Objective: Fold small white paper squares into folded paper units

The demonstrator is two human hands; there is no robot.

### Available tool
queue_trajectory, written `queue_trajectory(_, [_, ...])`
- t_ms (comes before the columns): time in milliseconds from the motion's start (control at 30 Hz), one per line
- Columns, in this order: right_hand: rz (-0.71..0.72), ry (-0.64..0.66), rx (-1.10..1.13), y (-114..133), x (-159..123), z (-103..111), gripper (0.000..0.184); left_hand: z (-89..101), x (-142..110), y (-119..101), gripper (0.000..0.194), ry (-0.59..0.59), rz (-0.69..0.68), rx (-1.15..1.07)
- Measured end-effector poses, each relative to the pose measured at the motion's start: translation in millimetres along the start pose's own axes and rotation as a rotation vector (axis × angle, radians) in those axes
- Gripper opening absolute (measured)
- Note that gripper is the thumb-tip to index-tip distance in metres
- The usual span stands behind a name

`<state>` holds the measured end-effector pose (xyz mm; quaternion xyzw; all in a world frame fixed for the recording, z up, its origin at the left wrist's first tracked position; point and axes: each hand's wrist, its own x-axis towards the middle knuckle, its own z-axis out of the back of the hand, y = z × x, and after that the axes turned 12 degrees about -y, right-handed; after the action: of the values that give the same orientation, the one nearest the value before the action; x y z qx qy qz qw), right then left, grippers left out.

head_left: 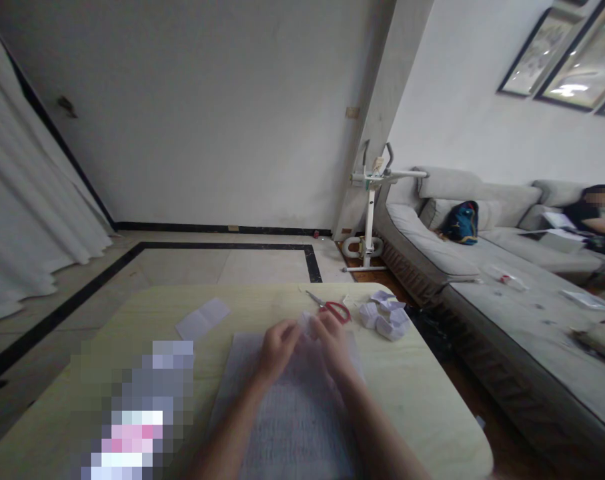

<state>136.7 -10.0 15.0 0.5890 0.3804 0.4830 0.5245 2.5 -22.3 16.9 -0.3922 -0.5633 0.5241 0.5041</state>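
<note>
Your left hand and right hand meet over the far part of the printed sheet on the tabletop, their fingertips seeming to pinch a small white paper between them. To handle it well, pinch lightly, since thin paper should crumple easily; steady it with one hand while the other works its edges. Clear of the right hand's path, keep the red-handled scissors, just beyond it. The paper's tip pokes towards the far side; its long axis is too hidden by your fingers to tell.
</note>
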Motion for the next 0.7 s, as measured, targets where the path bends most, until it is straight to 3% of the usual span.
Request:
queue_trajectory(200, [-0.046,0.071,-0.031,-11,3,0,0.027,1.4,2,1,0.035,0.022,0.001,0.031])
queue_trajectory(433, [-0.033,0.048,-0.025,-6,4,2,0.027,-0.1,2,4,0.033,0.069,0.040,-0.017])
queue_trajectory(700, [0.063,0.060,-0.102,4,0,-5,0.024,-0.6,2,1,0.032,-0.007,0.026,-0.008])
